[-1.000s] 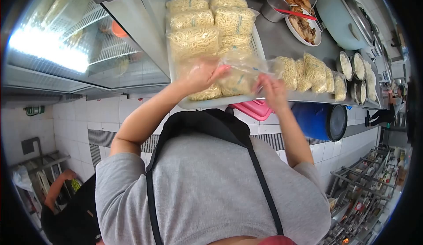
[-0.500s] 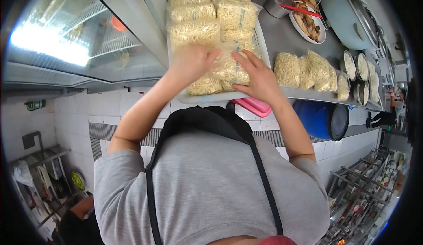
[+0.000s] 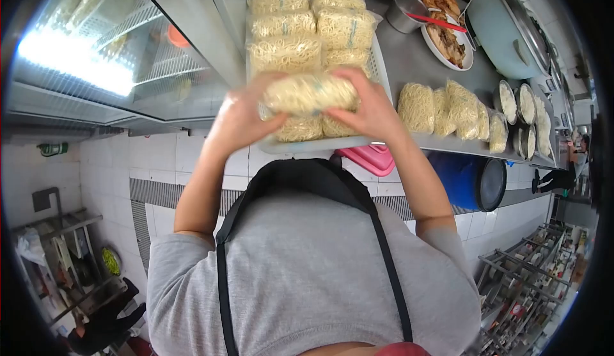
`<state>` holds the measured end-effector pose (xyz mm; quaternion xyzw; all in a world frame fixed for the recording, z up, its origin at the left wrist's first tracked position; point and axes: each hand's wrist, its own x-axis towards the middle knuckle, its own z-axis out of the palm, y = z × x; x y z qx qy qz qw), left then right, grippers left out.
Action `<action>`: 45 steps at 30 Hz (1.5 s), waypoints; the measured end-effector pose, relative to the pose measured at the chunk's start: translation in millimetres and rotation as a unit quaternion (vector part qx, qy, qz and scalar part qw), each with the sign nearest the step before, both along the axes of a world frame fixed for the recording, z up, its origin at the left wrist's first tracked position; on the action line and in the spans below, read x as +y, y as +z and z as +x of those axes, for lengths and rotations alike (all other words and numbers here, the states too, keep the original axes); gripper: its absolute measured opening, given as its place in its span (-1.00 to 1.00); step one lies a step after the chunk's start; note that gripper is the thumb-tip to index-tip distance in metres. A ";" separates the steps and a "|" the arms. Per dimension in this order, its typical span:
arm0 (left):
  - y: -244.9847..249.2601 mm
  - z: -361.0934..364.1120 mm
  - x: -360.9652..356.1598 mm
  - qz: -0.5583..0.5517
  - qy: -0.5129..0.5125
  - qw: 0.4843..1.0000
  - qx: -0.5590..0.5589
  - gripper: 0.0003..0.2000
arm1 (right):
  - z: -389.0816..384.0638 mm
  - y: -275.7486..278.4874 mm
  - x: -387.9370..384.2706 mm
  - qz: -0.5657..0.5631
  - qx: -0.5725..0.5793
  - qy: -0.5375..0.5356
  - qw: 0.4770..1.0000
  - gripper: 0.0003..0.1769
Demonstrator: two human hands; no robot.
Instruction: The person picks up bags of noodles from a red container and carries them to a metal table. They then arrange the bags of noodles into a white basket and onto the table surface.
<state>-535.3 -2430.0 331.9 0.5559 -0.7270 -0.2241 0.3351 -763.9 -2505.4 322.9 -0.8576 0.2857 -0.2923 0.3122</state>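
A clear bag of pale noodles (image 3: 311, 94) is gripped at its two ends, held just over the near part of a white tray (image 3: 382, 68). My left hand (image 3: 243, 113) closes round its left end and my right hand (image 3: 371, 106) round its right end. The held bag is a little blurred. Behind it in the tray, several more noodle bags (image 3: 284, 52) lie in two stacked columns. Two further bags (image 3: 299, 129) show beneath the held one, partly covered by it and by my fingers.
Right of the tray stand several noodle bags (image 3: 417, 108) and filled metal cups (image 3: 526, 100). Behind them are a metal pot (image 3: 403, 15), a plate of cooked meat (image 3: 446, 44) and a large cooker (image 3: 505, 30). A glass-doored cabinet (image 3: 185, 94) borders the left; a blue barrel (image 3: 460, 174) lies below.
The noodle bag that lay under both hands is now lifted and turned crosswise between them. My left hand has moved from above the bag to its left end.
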 end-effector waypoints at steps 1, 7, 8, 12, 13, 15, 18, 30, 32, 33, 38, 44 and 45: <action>0.1 7.1 3.4 0.037 0.042 0.997 0.057 -0.43 | 10.1 -0.3 -4.1 0.037 -0.031 0.004 0.999 -0.38; -9.9 18.8 1.2 0.027 0.100 0.994 -0.039 -0.52 | 36.8 -22.6 -42.0 0.113 0.066 0.045 0.990 -0.31; 2.7 8.5 -0.9 -0.060 0.128 0.985 -0.099 -0.54 | 36.7 -17.2 -42.5 0.170 0.112 0.054 0.977 -0.29; -26.0 -18.7 -39.3 -0.203 0.074 0.949 -0.229 -0.64 | 45.1 -17.2 -43.2 0.158 0.141 0.058 0.976 -0.20; -30.2 -23.6 -39.2 -0.205 0.068 0.950 -0.225 -0.64 | 36.0 -28.5 -41.9 0.158 0.143 0.051 0.976 -0.20; -29.4 -27.8 -39.0 -0.167 0.077 0.952 -0.244 -0.71 | 20.5 -33.0 -34.5 0.022 0.057 0.023 0.998 -0.24; -35.8 -28.7 -38.2 -0.182 0.090 0.949 -0.240 -0.71 | -53.4 -32.9 -38.9 -0.108 0.023 -0.374 0.921 -0.37; -34.7 -26.6 -37.0 -0.221 0.082 0.944 -0.229 -0.70 | -130.1 -135.3 -13.6 0.009 -0.122 -0.515 0.849 -0.26; -36.0 -27.0 -34.9 -0.223 0.094 0.941 -0.235 -0.69 | -143.7 -130.1 -19.6 0.132 -0.132 -0.536 0.823 -0.21; -36.7 -27.5 -34.1 -0.224 0.096 0.941 -0.236 -0.69 | -145.5 -127.1 -22.9 0.256 -0.147 -0.548 0.783 -0.16; -37.7 -31.0 -34.4 -0.233 0.113 0.937 -0.233 -0.69 | -142.7 -130.3 -45.3 0.249 -0.030 -0.457 0.854 -0.19; -19.2 -59.7 -21.8 -0.263 0.141 0.933 -0.201 -0.71 | -131.2 -104.7 -46.4 0.292 -0.129 -0.389 0.864 -0.32; -16.8 -70.6 -18.4 -0.261 0.152 0.931 -0.204 -0.71 | -132.0 -89.9 -43.8 0.194 -0.080 -0.401 0.892 -0.30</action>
